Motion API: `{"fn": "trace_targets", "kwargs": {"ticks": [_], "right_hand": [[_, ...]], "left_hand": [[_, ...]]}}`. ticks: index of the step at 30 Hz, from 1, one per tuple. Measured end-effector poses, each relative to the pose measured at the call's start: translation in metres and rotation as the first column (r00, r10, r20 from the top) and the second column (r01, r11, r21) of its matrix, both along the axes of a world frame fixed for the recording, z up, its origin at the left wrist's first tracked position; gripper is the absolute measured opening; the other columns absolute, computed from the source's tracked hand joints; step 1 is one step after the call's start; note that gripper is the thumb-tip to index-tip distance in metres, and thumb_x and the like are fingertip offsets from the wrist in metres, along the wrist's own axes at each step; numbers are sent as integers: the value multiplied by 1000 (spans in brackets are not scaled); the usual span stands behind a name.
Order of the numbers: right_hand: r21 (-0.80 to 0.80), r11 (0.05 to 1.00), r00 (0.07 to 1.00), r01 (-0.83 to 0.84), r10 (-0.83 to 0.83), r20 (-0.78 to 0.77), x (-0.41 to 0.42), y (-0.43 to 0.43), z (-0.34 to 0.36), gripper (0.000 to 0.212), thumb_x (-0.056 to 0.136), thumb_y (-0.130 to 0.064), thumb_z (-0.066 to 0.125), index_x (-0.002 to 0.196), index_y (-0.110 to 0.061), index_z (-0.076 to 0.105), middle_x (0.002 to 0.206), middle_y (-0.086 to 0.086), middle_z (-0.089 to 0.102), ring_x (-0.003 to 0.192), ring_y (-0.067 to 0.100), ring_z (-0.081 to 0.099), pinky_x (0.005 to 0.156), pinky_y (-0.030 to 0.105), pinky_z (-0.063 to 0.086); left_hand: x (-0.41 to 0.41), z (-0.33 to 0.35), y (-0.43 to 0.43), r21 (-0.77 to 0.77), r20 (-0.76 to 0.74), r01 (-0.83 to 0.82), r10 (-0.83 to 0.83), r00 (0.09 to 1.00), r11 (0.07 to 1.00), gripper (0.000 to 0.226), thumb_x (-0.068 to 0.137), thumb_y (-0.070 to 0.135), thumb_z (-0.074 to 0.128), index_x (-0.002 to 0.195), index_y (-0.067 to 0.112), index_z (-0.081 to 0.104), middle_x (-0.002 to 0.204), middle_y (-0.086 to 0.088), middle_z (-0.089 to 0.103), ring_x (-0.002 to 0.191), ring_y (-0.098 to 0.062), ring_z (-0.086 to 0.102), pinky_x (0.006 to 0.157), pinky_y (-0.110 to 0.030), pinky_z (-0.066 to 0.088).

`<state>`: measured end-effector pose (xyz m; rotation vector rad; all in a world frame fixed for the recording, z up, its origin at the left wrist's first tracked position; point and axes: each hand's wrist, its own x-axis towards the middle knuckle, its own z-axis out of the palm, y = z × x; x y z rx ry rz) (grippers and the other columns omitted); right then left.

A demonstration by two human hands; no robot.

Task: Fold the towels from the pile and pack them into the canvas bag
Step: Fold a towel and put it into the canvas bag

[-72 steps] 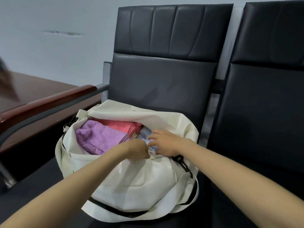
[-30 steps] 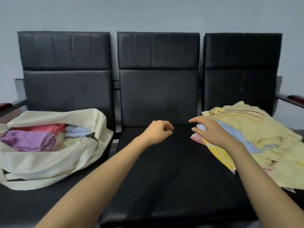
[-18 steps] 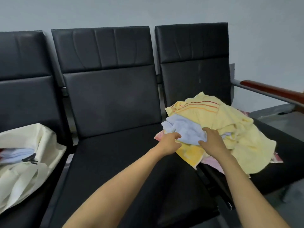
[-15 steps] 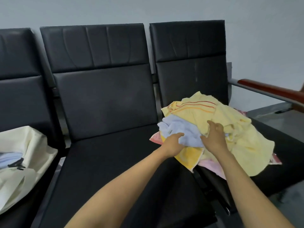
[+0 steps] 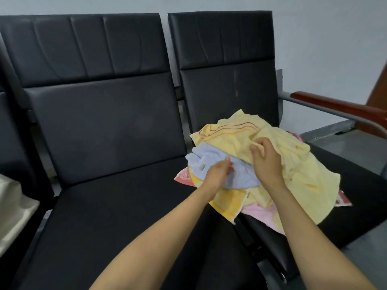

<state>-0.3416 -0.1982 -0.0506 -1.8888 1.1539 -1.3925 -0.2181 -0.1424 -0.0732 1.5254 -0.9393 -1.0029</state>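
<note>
A loose pile of towels lies on the right-hand black seat. A large pale yellow towel (image 5: 293, 164) covers most of it, and a light blue towel (image 5: 204, 156) sticks out at its left side. My left hand (image 5: 217, 174) grips the light blue towel with curled fingers. My right hand (image 5: 266, 162) pinches a fold of the yellow towel just above the blue one. Only a cream corner of the canvas bag (image 5: 10, 212) shows at the far left edge; its opening is out of frame.
Beneath the pile lie a pink towel (image 5: 259, 212), an orange-yellow towel (image 5: 226, 201) and a red-patterned one (image 5: 183, 176). The middle black seat (image 5: 125, 216) sits between bag and pile. A wooden armrest (image 5: 335, 107) on a metal bar bounds the right side.
My view has swung from the bag to the towel pile. Both hands left the bag, crossed the middle seat and took hold in the pile; the right hand moved up onto the yellow towel.
</note>
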Motion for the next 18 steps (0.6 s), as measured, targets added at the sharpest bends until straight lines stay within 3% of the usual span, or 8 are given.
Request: {"fn": "trace_targets", "kwargs": {"ticks": [1,3,6,10,12,14,16,18], "right_hand": [[51,991,988,-126,121,92,1,11,13,6,99,-12,51,100,-11,56,93,-5,58,90,16,53,71,12,40],[136,886,892,-443,419,171,6,35,35,7,98,-14,54,95,-18,58,92,-10,60,90,9,56,74,6,43],[250,682,715,-687,697,62,21,69,42,6,95,-16,59,93,-20,63,90,-9,65,86,0,60,76,16,50],[262,686,684,-678,720,-114,48,97,28,5,95,-24,59,94,-20,62,92,-6,63,93,9,61,85,28,48],[305,629,593,-715,777,-211,67,118,20,8,96,-29,57,92,-23,61,92,-10,61,92,11,59,88,32,47],[363,533,462,-764,845,-269,88,148,16,13,98,-28,55,90,-23,63,86,-14,60,83,3,57,83,26,46],[480,415,307,-773,907,-290,105,178,14,18,99,-26,52,94,-18,68,88,-14,66,83,0,62,81,21,50],[535,405,214,-742,898,-384,120,193,5,20,99,-28,51,100,-18,69,98,-9,69,93,7,65,87,26,51]], "left_hand": [[3,10,3,-41,-241,-79,67,968,996,38,100,44,42,105,13,62,103,-5,68,86,-15,62,79,-26,50],[14,26,13,-88,-523,-82,24,852,993,40,97,47,47,106,11,62,88,-3,66,77,-16,64,67,-28,54],[35,43,40,-74,-670,-75,6,742,995,27,99,24,49,115,5,60,97,-10,68,85,-22,67,65,-30,57],[79,57,102,-96,-785,-313,121,608,945,29,95,14,55,122,8,61,118,-19,66,103,-35,66,82,-48,56],[103,55,146,-114,-741,-401,191,644,909,22,98,17,51,103,6,68,102,-17,72,91,-31,71,78,-45,55],[127,42,194,-51,-567,-433,331,755,900,24,99,15,46,96,6,69,94,-12,73,87,-25,70,77,-41,55],[150,21,234,150,-173,-496,516,839,855,24,96,9,45,110,2,63,102,-12,68,93,-25,65,81,-40,54],[173,-3,267,339,259,-610,552,792,716,48,94,11,50,139,1,39,133,-16,48,118,-30,51,96,-40,46]]}}
